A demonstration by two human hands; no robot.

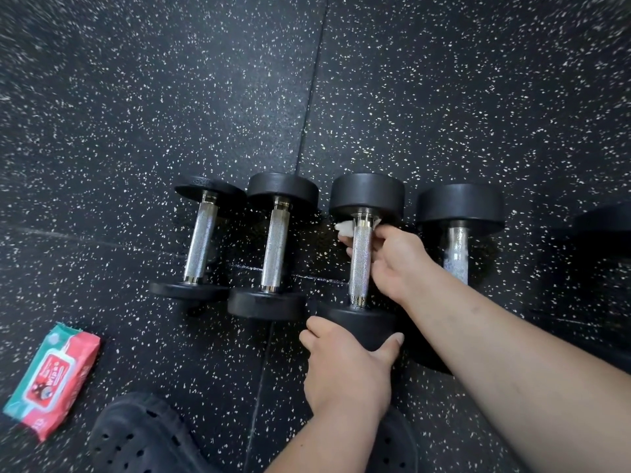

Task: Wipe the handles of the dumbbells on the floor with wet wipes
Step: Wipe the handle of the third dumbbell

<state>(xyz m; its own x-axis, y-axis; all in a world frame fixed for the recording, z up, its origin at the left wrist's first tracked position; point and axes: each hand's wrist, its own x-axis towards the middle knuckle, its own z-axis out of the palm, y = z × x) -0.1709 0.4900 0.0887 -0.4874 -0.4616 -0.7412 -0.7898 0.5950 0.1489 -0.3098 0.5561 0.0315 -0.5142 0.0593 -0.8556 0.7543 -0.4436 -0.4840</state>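
Our left hand (348, 356) clamps the near head of the third dumbbell (367, 194) on the floor, likely to stop it rolling, while our right hand (396, 261) wraps the wet wipe (344, 230) round the far end of its handle (360, 268).

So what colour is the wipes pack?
Red and teal wipes pack, lying on the floor; head view.

We see only scraps of the wet wipe (344, 230), bunched behind the third dumbbell (362, 261) under the right hand (397, 264). The right forearm (495, 336) hides the near end of the fourth dumbbell (459, 206). The bottom edge cuts off a shoe (136, 438), the right edge a dark shape (604, 223).
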